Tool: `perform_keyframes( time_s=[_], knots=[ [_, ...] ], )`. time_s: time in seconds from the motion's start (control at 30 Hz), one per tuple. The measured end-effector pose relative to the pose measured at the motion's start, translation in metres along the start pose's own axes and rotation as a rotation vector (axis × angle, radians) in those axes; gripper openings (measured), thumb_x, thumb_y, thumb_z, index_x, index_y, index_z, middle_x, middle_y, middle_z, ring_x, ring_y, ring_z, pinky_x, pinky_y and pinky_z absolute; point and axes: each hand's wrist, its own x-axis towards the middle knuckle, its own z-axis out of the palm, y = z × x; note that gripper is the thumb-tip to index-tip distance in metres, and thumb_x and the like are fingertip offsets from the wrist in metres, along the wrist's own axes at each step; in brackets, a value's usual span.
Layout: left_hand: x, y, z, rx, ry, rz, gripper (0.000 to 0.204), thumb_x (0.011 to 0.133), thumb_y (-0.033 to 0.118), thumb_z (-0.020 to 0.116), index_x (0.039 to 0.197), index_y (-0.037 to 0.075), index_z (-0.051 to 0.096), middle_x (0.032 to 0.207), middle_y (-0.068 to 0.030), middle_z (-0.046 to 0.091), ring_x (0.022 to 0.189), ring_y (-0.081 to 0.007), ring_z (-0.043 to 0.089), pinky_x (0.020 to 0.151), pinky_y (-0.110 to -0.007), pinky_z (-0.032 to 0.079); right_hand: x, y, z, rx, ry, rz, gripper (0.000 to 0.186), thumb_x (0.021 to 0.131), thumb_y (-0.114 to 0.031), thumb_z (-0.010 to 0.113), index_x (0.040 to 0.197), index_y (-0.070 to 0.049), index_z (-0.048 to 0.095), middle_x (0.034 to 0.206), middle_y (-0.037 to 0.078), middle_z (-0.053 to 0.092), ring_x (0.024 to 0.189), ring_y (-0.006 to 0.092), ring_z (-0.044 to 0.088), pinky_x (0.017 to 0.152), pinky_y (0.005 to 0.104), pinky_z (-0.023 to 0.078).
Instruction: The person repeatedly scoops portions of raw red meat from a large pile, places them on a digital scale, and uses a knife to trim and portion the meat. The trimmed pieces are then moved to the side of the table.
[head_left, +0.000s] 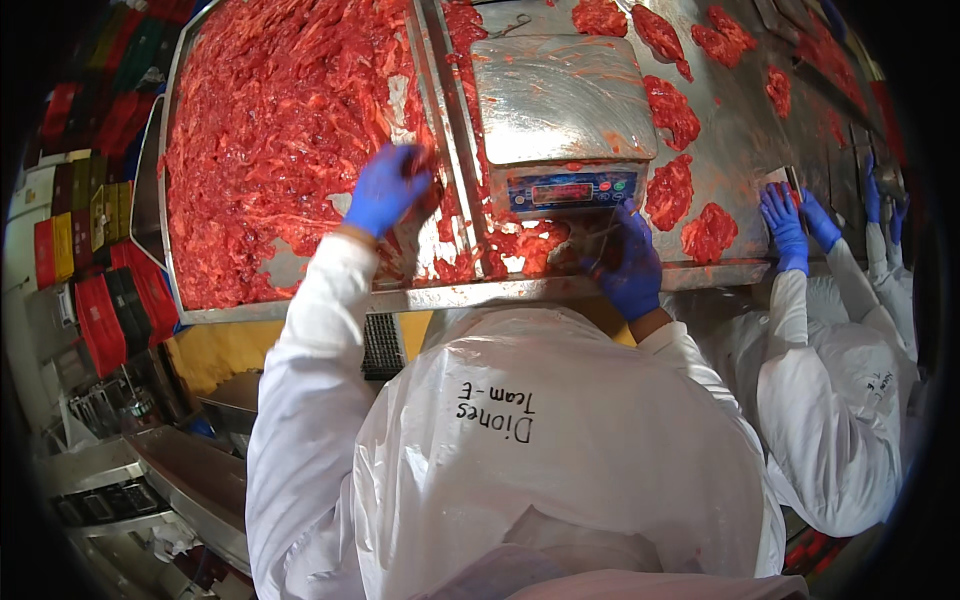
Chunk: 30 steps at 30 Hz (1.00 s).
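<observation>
My left hand [388,192], in a blue glove, is over the right side of a metal tray [300,312] spread with raw red meat [270,130]. Its fingers are curled around a small dark-red piece of meat [430,190], partly hidden. Below the right front corner of a digital scale [560,100] is my right hand [632,270], also blue-gloved. Its bent fingers hold a thin metal tool [601,236] whose kind I cannot make out. The scale's steel platform carries only smears and scraps. Meat bits [525,245] lie just in front of it.
Several separate meat portions [670,190] lie on the steel table [735,120] right of the scale. Scissors [515,22] rest behind it. A co-worker's gloved hands [790,225] work farther right. Coloured crates [100,320] stand at left.
</observation>
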Motion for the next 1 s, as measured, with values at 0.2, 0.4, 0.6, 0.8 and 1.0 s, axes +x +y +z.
perform_keyframes(
  time_s=[0.2,0.4,0.6,0.8,1.0],
  knots=[
    [-0.006,0.015,0.019,0.113,-0.457,-0.124,0.043,0.083,0.038,0.073,0.105,0.002,0.066,0.107,-0.0236,0.069,0.104,-0.0421,0.066,0.092,-0.05,0.052,-0.001,-0.003,0.0,0.02,0.022,0.002,0.095,0.073,-0.029,0.091,0.152,-0.013,0.043,0.153,0.022,0.048,0.138,0.0409,0.052,0.112,0.0467,0.048],
    [-0.102,0.023,0.041,0.157,-0.609,0.165,0.045,0.084,0.027,0.078,0.124,0.008,0.07,0.108,-0.0189,0.072,0.097,-0.0354,0.07,0.087,-0.043,0.055,-0.001,-0.003,0.0,0.05,0.051,-0.02,0.095,0.072,-0.026,0.092,0.153,-0.013,0.043,0.153,0.022,0.049,0.139,0.0403,0.051,0.114,0.0454,0.047],
    [-0.04,0.031,0.004,-0.406,-1.236,-0.257,0.037,0.084,0.003,0.079,0.121,0.004,0.072,0.098,0.0019,0.074,0.089,-0.0099,0.065,0.081,-0.03,0.054,-0.002,0.003,0.006,0.05,0.044,-0.026,0.095,0.072,-0.027,0.092,0.153,-0.014,0.042,0.154,0.022,0.048,0.14,0.0398,0.051,0.115,0.0454,0.047],
    [0.026,0.127,-0.047,-0.935,-0.963,-0.054,0.046,0.086,0.007,0.08,0.13,0.0,0.067,0.112,-0.0038,0.073,0.1,-0.0124,0.065,0.092,-0.026,0.053,-0.007,0.009,0.006,0.03,0.054,0.013,0.096,0.069,-0.025,0.091,0.153,-0.014,0.044,0.155,0.02,0.048,0.14,0.0375,0.051,0.113,0.0445,0.048],
    [0.066,0.153,0.0,-0.447,-0.319,0.17,0.038,0.091,0.017,0.076,0.124,0.0,0.07,0.11,-0.0089,0.074,0.099,-0.0179,0.07,0.089,-0.031,0.056,-0.001,0.004,0.006,-0.013,0.011,0.039,0.092,0.068,-0.014,0.086,0.15,-0.013,0.045,0.153,0.02,0.051,0.138,0.0377,0.053,0.112,0.045,0.049]
  ],
)
